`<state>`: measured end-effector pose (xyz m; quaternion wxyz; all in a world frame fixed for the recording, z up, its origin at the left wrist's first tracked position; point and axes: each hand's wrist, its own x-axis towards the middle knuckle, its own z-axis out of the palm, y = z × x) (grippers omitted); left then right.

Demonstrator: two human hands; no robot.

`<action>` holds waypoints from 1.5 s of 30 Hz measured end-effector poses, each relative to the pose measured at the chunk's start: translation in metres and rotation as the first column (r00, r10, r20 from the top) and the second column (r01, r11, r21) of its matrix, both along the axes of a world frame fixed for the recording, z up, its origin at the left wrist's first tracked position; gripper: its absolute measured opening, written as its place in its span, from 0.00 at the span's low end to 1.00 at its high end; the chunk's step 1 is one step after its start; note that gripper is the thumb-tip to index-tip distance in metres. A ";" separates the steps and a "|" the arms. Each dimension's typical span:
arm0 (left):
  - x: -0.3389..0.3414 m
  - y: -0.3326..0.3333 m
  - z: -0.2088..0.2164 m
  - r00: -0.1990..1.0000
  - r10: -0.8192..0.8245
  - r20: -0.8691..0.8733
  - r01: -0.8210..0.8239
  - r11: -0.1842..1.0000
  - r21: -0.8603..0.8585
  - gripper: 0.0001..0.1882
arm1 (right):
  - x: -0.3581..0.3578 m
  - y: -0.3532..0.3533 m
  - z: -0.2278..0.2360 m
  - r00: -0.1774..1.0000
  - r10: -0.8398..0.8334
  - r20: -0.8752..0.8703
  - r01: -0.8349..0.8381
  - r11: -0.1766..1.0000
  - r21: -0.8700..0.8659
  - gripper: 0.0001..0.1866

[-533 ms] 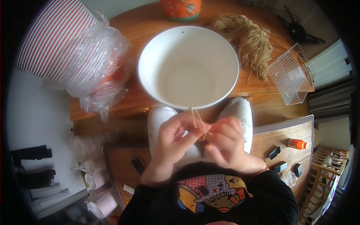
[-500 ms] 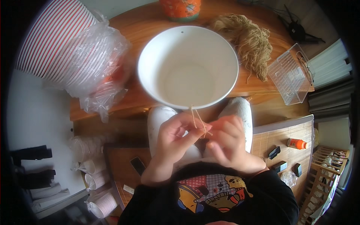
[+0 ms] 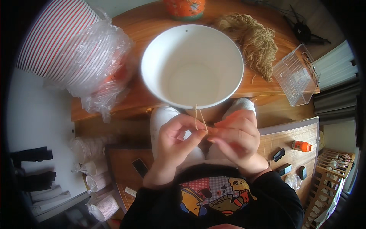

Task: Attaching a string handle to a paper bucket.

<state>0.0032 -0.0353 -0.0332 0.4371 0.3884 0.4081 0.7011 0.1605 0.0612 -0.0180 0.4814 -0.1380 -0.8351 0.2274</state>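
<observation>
I'm likely knotting string (image 3: pixel 196 117) on the white bucket (image 3: pixel 162 57), left hand (image 3: pixel 172 142) pinching it, right hand (image 3: pixel 241 136) I can't tell, so next pull tight

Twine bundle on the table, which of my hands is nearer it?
Right. Your right hand is on your side of the twine bundle, slightly left of it; your left hand is farther left.

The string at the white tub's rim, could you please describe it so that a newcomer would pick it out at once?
Find the wooden table, then the wide white tub at its near edge. From the tub's near rim, the string runs in two thin strands toward the left hand and right hand. Just two strands show, unlike the tangled heap of cord right of the tub.
</observation>
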 end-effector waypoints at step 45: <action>-0.015 -0.012 0.029 0.388 0.647 -0.656 -0.410 0.759 0.506 0.16 | -0.025 -0.002 0.039 0.996 -0.044 0.077 0.020 0.956 0.293 0.19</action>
